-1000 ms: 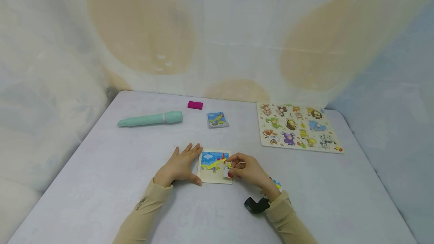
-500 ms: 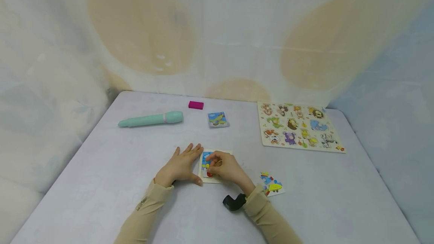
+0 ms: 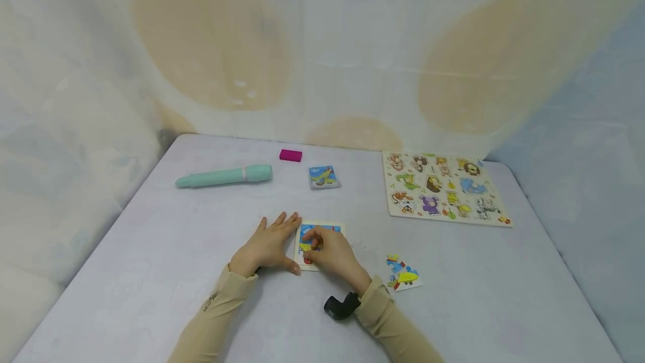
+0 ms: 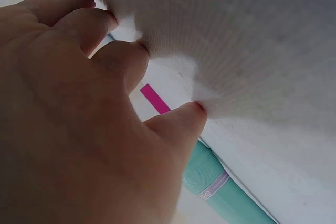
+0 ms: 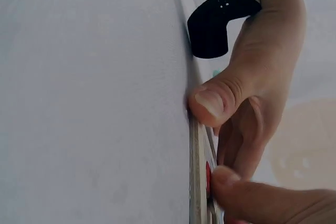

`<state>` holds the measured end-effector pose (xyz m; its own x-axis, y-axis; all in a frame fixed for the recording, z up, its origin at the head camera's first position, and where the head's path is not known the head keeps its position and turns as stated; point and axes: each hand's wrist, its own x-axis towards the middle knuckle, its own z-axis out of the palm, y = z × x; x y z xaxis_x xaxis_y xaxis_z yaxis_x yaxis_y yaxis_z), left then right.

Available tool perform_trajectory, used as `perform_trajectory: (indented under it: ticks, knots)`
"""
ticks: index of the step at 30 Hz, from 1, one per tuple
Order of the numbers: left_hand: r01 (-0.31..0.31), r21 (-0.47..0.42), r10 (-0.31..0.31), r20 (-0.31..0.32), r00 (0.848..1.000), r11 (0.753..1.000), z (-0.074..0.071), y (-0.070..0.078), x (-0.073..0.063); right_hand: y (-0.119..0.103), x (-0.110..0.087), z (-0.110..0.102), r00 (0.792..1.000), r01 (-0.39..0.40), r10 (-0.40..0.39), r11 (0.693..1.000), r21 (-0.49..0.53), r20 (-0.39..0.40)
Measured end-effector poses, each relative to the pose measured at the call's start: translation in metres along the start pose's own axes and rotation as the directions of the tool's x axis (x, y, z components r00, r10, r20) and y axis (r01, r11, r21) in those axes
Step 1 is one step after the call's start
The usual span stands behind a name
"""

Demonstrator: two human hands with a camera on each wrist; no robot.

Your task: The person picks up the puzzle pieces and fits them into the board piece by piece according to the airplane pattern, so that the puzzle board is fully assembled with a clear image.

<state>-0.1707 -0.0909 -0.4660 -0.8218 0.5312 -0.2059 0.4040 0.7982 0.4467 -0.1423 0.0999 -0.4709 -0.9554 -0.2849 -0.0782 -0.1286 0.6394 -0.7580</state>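
A small wooden jigsaw tray (image 3: 308, 268) with a blue and yellow picture lies on the table between both hands. My left hand (image 3: 264, 248) rests flat with fingers spread, fingertips and thumb along the tray's left edge. My right hand (image 3: 332, 252) reaches over the tray with curled fingers and pinches a puzzle piece (image 3: 307, 260) with a red patch at the lower left corner. In the right wrist view the thumb (image 5: 226, 179) is right at the red patch, close to the tray's edge. The right hand covers much of the picture.
Several loose puzzle pieces (image 3: 407, 277) lie right of the tray. Behind are a mint-green pen-shaped object (image 3: 221, 177), a magenta block (image 3: 290, 156) and a small picture square (image 3: 323, 177). An animal puzzle board (image 3: 428, 216) lies at the back right.
My right hand has carried the red-patched piece leftward across the tray, from its right side to its lower left corner. The loose pieces at right became uncovered. The left hand stays put.
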Motion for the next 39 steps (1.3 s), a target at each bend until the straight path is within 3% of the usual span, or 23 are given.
perform_trajectory:
  ticks: [6, 12, 21, 29, 33, 39]
  knots:
    - [0.015, -0.005, -0.015, 0.023, 1.0, 1.0, 0.002, 0.001, 0.001, 0.01, -0.005, -0.026, 0.999, -0.042, 0.032, 0.97, 0.241, 0.043]
    - [0.023, -0.007, -0.022, 0.019, 1.0, 1.0, 0.001, 0.001, 0.0, 0.036, -0.021, -0.064, 0.997, -0.071, 0.079, 0.957, 0.28, -0.018]
    - [0.018, 0.005, -0.018, 0.015, 1.0, 1.0, -0.002, 0.002, 0.0, 0.076, -0.064, -0.111, 0.98, -0.155, 0.174, 0.971, 0.184, -0.092]
    - [0.021, 0.005, -0.022, 0.019, 1.0, 1.0, -0.003, 0.002, 0.0, 0.093, -0.093, -0.119, 0.953, -0.27, 0.275, 0.961, 0.057, -0.128]
    - [0.021, -0.001, -0.021, 0.019, 1.0, 1.0, -0.003, 0.003, 0.001, 0.094, -0.098, -0.113, 0.959, -0.251, 0.251, 0.968, 0.013, -0.135]
    - [0.026, -0.015, -0.025, 0.02, 0.999, 1.0, -0.001, 0.003, 0.0, 0.089, -0.096, -0.107, 0.986, -0.116, 0.106, 0.991, -0.074, -0.127]
